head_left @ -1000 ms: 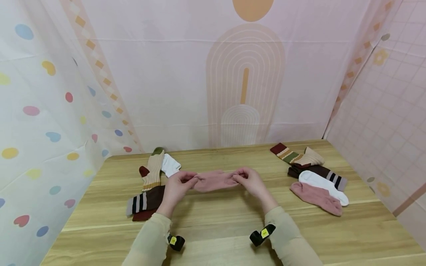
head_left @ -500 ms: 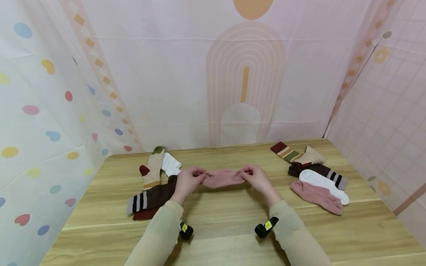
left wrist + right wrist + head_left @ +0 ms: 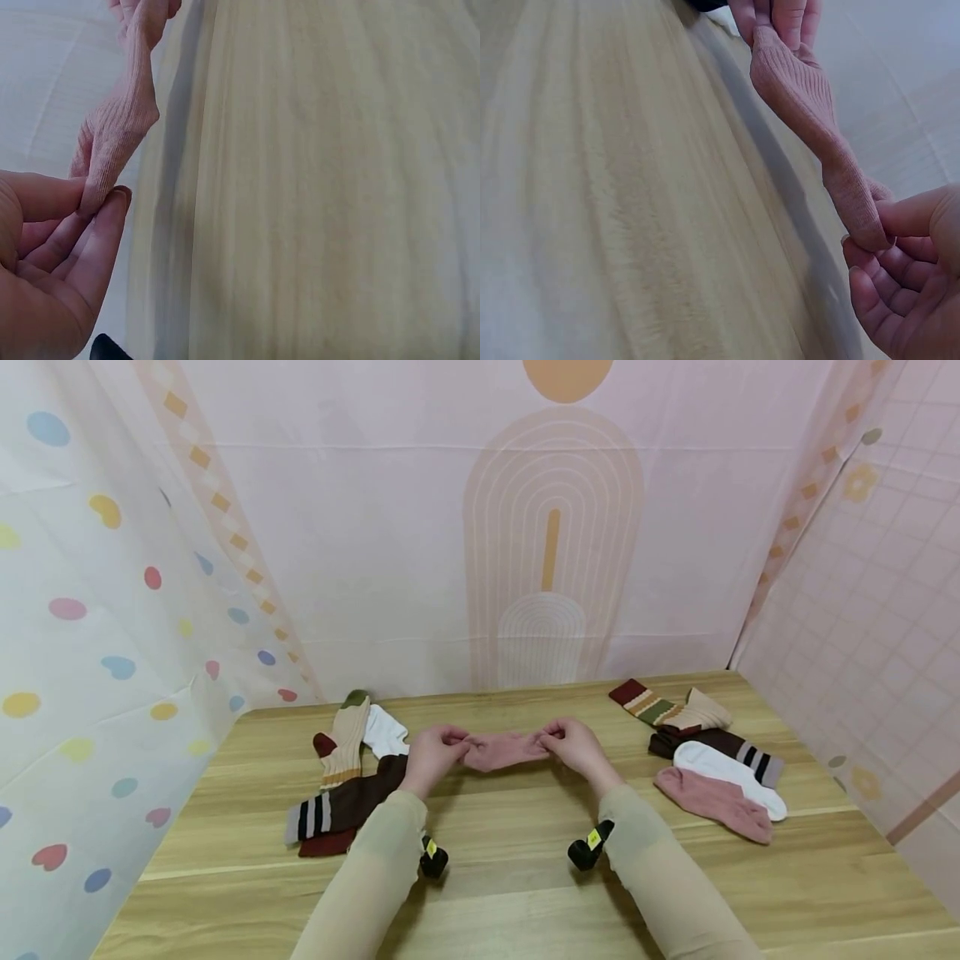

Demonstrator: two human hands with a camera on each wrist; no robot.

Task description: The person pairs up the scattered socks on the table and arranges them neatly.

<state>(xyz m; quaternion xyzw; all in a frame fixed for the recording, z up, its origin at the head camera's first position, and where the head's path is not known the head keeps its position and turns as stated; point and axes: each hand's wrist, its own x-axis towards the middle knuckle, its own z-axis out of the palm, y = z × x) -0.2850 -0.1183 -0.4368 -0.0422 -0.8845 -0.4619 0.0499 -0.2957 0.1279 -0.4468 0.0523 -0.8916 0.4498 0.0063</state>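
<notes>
A pink ribbed sock is stretched sideways between both hands, over the middle of the table. My left hand pinches its left end between thumb and fingers; in the left wrist view the thumb and fingertips clasp the sock at its tip. At the other end my right hand pinches it, and the right wrist view shows the sock running from that pinch to the left hand. Close by the left hand lies a dark brown sock with grey and black stripes, partly hidden by the left arm.
On the left also lie a beige sock, a white sock and a dark red sock. The right pile has a striped sock, a brown sock, a white sock and another pink sock. Curtains surround the wooden table.
Both hands have moved right and slightly away with the pink sock between them, the left hand farther than the right. More of the brown sock on the left now shows.
</notes>
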